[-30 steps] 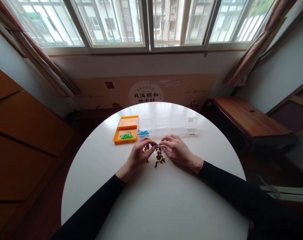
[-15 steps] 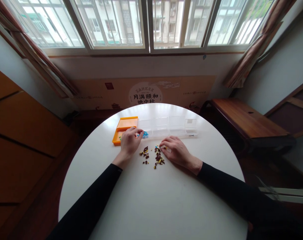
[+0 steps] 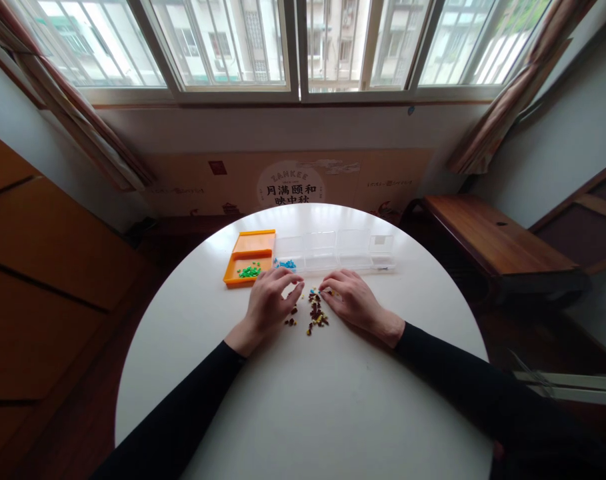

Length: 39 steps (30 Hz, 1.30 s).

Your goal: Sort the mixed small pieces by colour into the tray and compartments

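A small heap of dark red, brown and yellow beads (image 3: 315,315) lies on the round white table (image 3: 307,400). My left hand (image 3: 270,301) rests over the heap's left side, fingers loosely curled and apart, nothing seen in them. My right hand (image 3: 350,298) sits at the heap's right side with thumb and forefinger pinched on a tiny bead I cannot make out well. Behind the hands stands an orange tray (image 3: 250,257) holding green beads (image 3: 249,271), joined to a clear compartment box (image 3: 340,250) with blue beads (image 3: 285,264) in its leftmost cell.
A dark wooden bench (image 3: 497,240) stands to the right of the table. A printed cardboard panel (image 3: 293,183) leans against the wall under the window. Wooden panels line the left side.
My left hand reached out to the blue-bead cell half a second ago and has come back to the heap. My right hand has stayed at the heap's right edge.
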Tool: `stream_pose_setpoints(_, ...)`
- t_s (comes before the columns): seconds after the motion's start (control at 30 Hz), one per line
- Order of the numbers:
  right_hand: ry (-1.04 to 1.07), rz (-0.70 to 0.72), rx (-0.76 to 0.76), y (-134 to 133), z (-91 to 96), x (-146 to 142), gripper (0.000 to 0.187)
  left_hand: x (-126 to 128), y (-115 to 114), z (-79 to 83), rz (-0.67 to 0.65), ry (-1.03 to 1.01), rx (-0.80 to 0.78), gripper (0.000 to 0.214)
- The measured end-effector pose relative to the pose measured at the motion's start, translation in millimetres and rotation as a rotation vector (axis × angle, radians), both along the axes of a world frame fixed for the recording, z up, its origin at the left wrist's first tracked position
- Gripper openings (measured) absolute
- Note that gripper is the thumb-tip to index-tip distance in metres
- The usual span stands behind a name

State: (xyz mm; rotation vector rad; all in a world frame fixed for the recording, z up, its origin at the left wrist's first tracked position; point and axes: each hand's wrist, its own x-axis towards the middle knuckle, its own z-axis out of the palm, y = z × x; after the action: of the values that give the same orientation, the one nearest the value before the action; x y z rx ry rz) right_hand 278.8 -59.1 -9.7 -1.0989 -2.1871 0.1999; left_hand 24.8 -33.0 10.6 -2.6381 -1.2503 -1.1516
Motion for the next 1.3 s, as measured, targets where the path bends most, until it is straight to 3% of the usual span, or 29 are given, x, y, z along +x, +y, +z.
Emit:
stream_pose_setpoints(0.17, -0.011, -0.004, 0.016, -0.4, -0.7, -0.4, 0.006, 2.3, -10.5, -2.2, -0.102, 0.02, -0.066, 0.009)
stream_pose_setpoints(0.5, -0.001, 0.012, 0.024, 1.6, -4.0, -0.7, 0.008, 1.7, -9.2, -6.0, -0.141, 0.033, -0.08, 0.006)
stream_pose_setpoints(0.77, 0.154, 0.06, 0.01, -0.3, 1.2, -2.7, 0.004, 4.9, -11.1, -6.2, -0.2, -0.005, 0.013, 0.002)
stream_pose_setpoints(1.3, 0.126, 0.137, -0.076, -1.3, 3.8, -5.5, 0.014, 10.5, -13.4, -2.9, -0.225, 0.02, 0.147, 0.004)
